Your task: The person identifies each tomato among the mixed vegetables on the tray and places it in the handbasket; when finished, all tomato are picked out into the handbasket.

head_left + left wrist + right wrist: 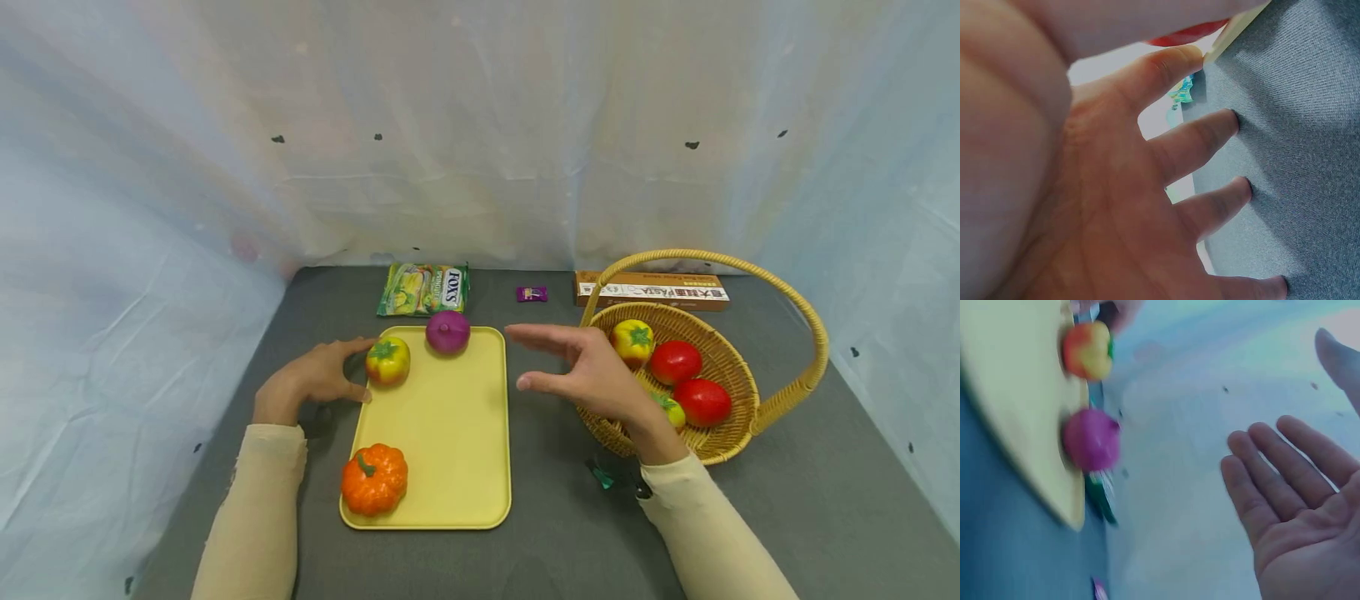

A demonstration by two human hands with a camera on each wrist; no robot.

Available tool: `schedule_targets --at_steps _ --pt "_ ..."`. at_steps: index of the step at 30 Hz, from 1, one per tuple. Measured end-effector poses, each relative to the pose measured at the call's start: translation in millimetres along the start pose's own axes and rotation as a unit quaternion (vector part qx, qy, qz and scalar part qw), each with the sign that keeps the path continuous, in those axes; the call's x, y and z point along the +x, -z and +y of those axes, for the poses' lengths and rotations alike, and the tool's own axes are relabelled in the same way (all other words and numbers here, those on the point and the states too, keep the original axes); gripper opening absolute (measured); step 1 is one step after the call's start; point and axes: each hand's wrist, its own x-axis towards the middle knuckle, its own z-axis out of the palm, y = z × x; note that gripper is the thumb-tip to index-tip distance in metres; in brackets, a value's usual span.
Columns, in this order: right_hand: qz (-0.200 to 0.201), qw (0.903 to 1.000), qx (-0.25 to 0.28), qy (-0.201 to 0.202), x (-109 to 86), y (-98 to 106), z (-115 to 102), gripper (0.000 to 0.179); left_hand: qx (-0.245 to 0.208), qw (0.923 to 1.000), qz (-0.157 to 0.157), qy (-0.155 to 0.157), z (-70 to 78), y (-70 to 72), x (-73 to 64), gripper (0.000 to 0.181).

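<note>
My left hand (318, 373) is at the left edge of a yellow tray (450, 442), thumb and fingers spread. Its index fingertip is right at the tray's rim in the left wrist view, with the other fingertips down at the grey cloth. Just beside that hand, a yellow-red fruit (387, 361) with a green star-shaped top sits on the tray. A purple onion (447, 332) lies at the tray's far edge, and an orange pumpkin (375, 479) occupies its near left corner. Between tray and basket, my right hand (588, 371) hovers with extended fingers, holding nothing.
On the right stands a wicker basket (720, 337) with a tall arched handle, containing red fruits (702, 402) and yellow-green ones (632, 342). Along the back lie a green Fox's packet (423, 289), a small purple wrapper (532, 294) and a pasta box (652, 290).
</note>
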Motion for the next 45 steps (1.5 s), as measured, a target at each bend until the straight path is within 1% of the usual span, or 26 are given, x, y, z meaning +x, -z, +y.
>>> schedule_targets --at_steps 4,6,9,12,14,16,20,23,25,29,32,36,39,42,45 --pt "-0.028 0.9981 0.048 0.027 30.9 -27 11 0.062 -0.002 1.0000 -0.001 -0.001 1.2 -0.4 0.4 0.103" --pt "-0.037 0.9969 0.063 0.030 43.3 -40 17 0.062 -0.001 1.0000 -0.001 -0.002 1.9 -0.7 0.9 0.104" --pt "-0.048 0.9952 0.082 0.025 59.3 -58 26 0.059 0.001 1.0000 -0.001 0.000 3.4 -1.5 2.2 0.103" --pt "-0.053 0.9938 0.097 0.010 72.4 -74 36 0.056 0.007 1.0000 -0.001 0.001 3.7 -1.6 3.8 0.103" --pt "-0.055 0.9941 0.093 -0.007 79.5 -85 41 0.054 0.008 1.0000 -0.002 0.002 3.8 -1.5 4.5 0.103" --pt "-0.056 0.9953 0.075 -0.026 85.7 -95 47 0.054 0.009 1.0000 -0.002 0.002 3.0 -0.9 5.1 0.103" --pt "-0.056 0.9963 0.011 -0.064 96.3 -114 53 0.056 0.005 1.0000 -0.005 0.005 2.1 -0.9 6.0 0.103" --pt "-0.049 0.9953 -0.022 -0.080 102.6 -127 55 0.058 0.003 0.9999 -0.007 0.008 1.2 -2.0 6.9 0.104" --pt "-0.037 0.9948 -0.048 -0.082 106.2 -135 55 0.058 0.004 0.9999 -0.005 0.007 0.7 -2.4 7.3 0.104" --pt "0.001 0.9917 -0.093 -0.089 111.2 -149 55 0.061 0.004 1.0000 -0.001 0.006 1.4 -2.5 6.3 0.102" --pt "0.033 0.9881 -0.110 -0.102 113.7 -159 56 0.064 0.004 1.0000 0.000 0.005 2.8 -2.2 4.5 0.102" --pt "0.074 0.9861 -0.101 -0.110 117.1 -170 57 0.059 0.000 0.9999 0.002 0.010 2.8 -1.5 1.9 0.101" --pt "0.089 0.9854 -0.094 -0.111 118.7 -174 56 0.051 -0.001 0.9999 0.004 0.013 1.5 -0.9 0.7 0.101" --pt "0.082 0.9860 -0.095 -0.109 117.4 -174 53 0.048 -0.001 0.9999 0.005 0.013 0.0 -1.4 0.9 0.101" --pt "0.062 0.9901 -0.073 -0.102 111.5 -168 46 0.049 0.001 0.9999 0.005 0.013 -2.2 -2.3 1.4 0.100"
